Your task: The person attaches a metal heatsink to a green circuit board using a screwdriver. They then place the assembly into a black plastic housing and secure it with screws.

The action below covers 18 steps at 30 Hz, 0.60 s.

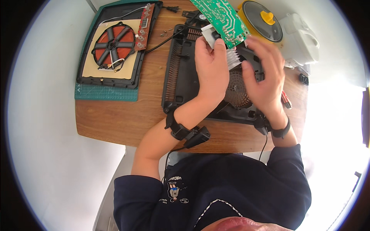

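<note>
The green circuit board (221,19) slants over the black housing (180,82), its long axis running from upper left, past the upper picture edge, to lower right; its soldered face, pale-traced and dotted with joints, shows; a silvery finned heat sink (232,59) sits at its near end; the left hand (212,69) pinches its near left edge; the right hand (266,71) curls blurred beside its near corner, and whether those fingers grip I cannot tell.

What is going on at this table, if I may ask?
The person's left hand pinches a white piece beside a green board, above an open black housing. The right hand, blurred, is by the board and a heatsink; its grip is unclear. To the left, a coil lies over a black panel on a green mat.
</note>
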Motion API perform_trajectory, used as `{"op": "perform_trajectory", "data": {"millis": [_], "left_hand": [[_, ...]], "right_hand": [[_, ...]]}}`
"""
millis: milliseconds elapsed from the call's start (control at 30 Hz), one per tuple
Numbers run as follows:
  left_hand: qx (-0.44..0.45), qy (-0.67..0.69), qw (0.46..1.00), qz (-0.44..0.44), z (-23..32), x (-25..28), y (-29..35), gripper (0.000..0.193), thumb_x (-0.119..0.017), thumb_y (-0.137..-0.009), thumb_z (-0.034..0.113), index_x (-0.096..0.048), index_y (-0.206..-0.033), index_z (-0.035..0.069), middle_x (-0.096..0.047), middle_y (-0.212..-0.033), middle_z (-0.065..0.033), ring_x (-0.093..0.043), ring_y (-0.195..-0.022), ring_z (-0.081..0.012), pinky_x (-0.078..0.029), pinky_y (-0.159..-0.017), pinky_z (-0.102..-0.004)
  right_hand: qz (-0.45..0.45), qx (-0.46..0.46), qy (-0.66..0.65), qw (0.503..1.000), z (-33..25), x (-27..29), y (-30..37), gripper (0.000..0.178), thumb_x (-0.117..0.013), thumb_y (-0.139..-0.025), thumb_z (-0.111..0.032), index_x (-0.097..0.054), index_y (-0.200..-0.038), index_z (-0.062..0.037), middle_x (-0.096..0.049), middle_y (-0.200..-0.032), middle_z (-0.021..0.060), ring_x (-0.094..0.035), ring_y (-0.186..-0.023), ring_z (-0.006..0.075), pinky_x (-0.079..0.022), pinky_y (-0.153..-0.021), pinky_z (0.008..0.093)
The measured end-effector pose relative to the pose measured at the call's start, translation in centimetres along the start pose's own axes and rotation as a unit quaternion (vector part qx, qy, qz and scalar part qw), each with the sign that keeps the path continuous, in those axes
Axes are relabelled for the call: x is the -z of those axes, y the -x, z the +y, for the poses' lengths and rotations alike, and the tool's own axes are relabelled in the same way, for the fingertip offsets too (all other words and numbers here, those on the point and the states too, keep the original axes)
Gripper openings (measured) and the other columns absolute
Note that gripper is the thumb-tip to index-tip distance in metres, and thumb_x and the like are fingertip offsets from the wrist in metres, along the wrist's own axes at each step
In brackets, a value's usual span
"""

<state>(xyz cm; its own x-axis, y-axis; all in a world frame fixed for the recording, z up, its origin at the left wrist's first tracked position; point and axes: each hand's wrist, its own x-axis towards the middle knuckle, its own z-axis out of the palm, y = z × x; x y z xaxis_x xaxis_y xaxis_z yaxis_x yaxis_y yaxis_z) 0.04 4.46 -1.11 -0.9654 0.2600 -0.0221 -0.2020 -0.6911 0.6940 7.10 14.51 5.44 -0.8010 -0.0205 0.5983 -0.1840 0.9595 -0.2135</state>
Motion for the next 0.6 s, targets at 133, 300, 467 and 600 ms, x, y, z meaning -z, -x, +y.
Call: {"op": "perform_trajectory", "data": {"millis": [133, 300, 467, 600], "left_hand": [[0.010, -0.001, 1.000, -0.025, 1.7, 1.3, 0.2, 0.020, -0.049, -0.109, 0.013, -0.050, -0.124, 0.000, -0.067, -0.115, -0.0102, -0.067, -0.096, -0.0147, -0.057, -0.085, -0.0317], [0.018, -0.072, 0.996, -0.055, 2.1, 3.4, 0.6, 0.022, -0.050, -0.109, 0.014, -0.050, -0.126, 0.000, -0.067, -0.116, -0.0092, -0.067, -0.097, -0.0139, -0.057, -0.086, -0.0314], [-0.006, -0.102, 0.994, -0.050, 2.0, 5.0, 0.6, 0.021, -0.048, -0.110, 0.015, -0.049, -0.128, 0.003, -0.067, -0.114, -0.0075, -0.067, -0.095, -0.0124, -0.057, -0.084, -0.0293], [-0.010, -0.118, 0.991, -0.055, 2.1, 5.8, 0.6, 0.022, -0.046, -0.111, 0.016, -0.048, -0.129, 0.003, -0.067, -0.113, -0.0063, -0.066, -0.094, -0.0112, -0.057, -0.082, -0.0290]], "right_hand": [[-0.011, -0.077, -0.071, 0.994, 1.7, -1.0, -2.2, 0.048, -0.071, -0.092, -0.016, -0.058, -0.138, -0.0052, -0.065, -0.130, 0.0119, -0.059, -0.123, 0.0300, -0.044, -0.107, 0.0409], [-0.123, -0.248, -0.451, 0.849, 2.3, -3.8, -4.2, 0.057, -0.067, -0.101, -0.026, -0.047, -0.147, 0.0013, -0.067, -0.121, 0.0113, -0.065, -0.108, 0.0165, -0.053, -0.093, 0.0329], [-0.134, -0.302, -0.525, 0.785, 1.3, -5.7, -3.7, 0.037, -0.065, -0.103, -0.018, -0.056, -0.132, 0.0023, -0.068, -0.112, 0.0040, -0.062, -0.098, 0.0072, -0.051, -0.090, 0.0259], [-0.117, -0.323, -0.491, 0.801, 0.2, -6.2, -3.5, 0.037, -0.066, -0.102, -0.018, -0.056, -0.130, 0.0028, -0.069, -0.110, 0.0048, -0.063, -0.097, 0.0081, -0.053, -0.087, 0.0267]]}}
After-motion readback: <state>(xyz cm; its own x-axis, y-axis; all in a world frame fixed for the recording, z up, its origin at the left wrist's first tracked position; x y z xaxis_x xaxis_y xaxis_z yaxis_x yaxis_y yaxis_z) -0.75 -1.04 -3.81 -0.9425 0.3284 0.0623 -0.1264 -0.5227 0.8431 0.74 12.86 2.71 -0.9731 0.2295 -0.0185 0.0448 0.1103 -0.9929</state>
